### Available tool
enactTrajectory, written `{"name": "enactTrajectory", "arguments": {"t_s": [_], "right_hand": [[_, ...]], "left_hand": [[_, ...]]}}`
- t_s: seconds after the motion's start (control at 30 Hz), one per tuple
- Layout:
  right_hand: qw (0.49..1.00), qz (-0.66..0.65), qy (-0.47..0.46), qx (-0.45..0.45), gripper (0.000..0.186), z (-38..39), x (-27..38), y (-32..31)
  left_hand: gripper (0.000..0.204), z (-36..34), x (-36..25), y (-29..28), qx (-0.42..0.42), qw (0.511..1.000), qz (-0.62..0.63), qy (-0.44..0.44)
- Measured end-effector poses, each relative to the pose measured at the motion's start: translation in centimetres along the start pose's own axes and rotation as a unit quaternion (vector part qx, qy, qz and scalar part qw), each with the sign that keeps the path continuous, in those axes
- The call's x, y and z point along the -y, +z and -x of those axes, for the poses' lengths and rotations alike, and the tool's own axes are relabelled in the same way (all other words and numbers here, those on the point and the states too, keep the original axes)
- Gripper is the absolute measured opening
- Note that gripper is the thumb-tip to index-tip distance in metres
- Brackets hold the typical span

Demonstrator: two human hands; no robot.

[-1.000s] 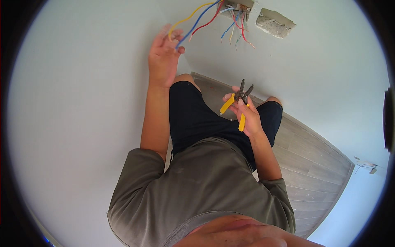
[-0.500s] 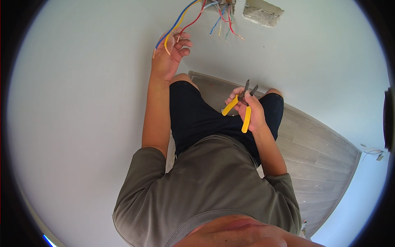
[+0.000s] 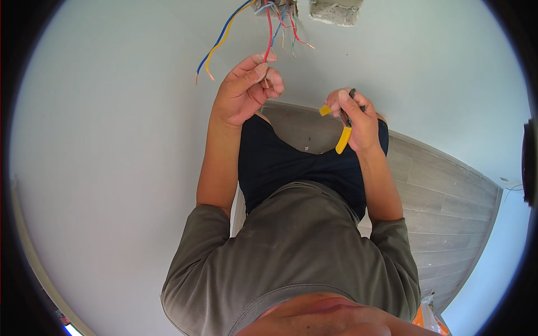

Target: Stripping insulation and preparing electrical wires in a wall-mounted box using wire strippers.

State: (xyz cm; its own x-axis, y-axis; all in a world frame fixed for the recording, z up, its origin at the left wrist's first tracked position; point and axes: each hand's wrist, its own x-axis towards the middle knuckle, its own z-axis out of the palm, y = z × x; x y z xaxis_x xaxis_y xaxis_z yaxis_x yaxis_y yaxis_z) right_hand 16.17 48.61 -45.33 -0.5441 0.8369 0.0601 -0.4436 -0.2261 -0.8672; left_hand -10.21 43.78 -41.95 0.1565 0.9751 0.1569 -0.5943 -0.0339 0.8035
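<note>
Between the thumb and fingers of my left hand (image 3: 252, 84) is a red wire (image 3: 269, 33), its bare copper end showing below the grip. That wire hangs from a wall box (image 3: 274, 8) at the top of the view. Left of it, a blue wire (image 3: 219, 42) and a yellow wire (image 3: 217, 47) hang loose with stripped copper tips. Several thinner red, blue and green wires (image 3: 293, 35) dangle at the right of the box. Lower and to the right, my right hand (image 3: 358, 117) is closed around yellow-handled pliers (image 3: 343, 140), whose dark jaws are partly covered by the fingers.
Beside the box, a rough rectangular recess (image 3: 336, 12) is cut in the pale wall (image 3: 123, 112). A wood-look plank floor (image 3: 431, 201) stretches to the right of my legs. An orange and white bag (image 3: 428, 316) sits at the lower right.
My left hand has moved right, away from the blue and yellow wires, and now pinches the red one. My right hand has risen slightly and turned the pliers.
</note>
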Motion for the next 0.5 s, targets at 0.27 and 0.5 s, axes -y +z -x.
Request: {"name": "enactTrajectory", "arguments": {"t_s": [0.27, 0.5], "right_hand": [[0.953, 0.237, -0.176, -0.067, 0.019, -1.7, 4.2, 5.0], [0.921, 0.316, -0.214, -0.074, 0.015, -3.1, 6.3, 7.7]], "left_hand": [[0.022, 0.2, -0.7, 0.8, 0.046, 0.987, 0.154, 0.021], [0.015, -0.6, -0.8, 2.0, -0.016, 0.965, 0.255, 0.051]]}}
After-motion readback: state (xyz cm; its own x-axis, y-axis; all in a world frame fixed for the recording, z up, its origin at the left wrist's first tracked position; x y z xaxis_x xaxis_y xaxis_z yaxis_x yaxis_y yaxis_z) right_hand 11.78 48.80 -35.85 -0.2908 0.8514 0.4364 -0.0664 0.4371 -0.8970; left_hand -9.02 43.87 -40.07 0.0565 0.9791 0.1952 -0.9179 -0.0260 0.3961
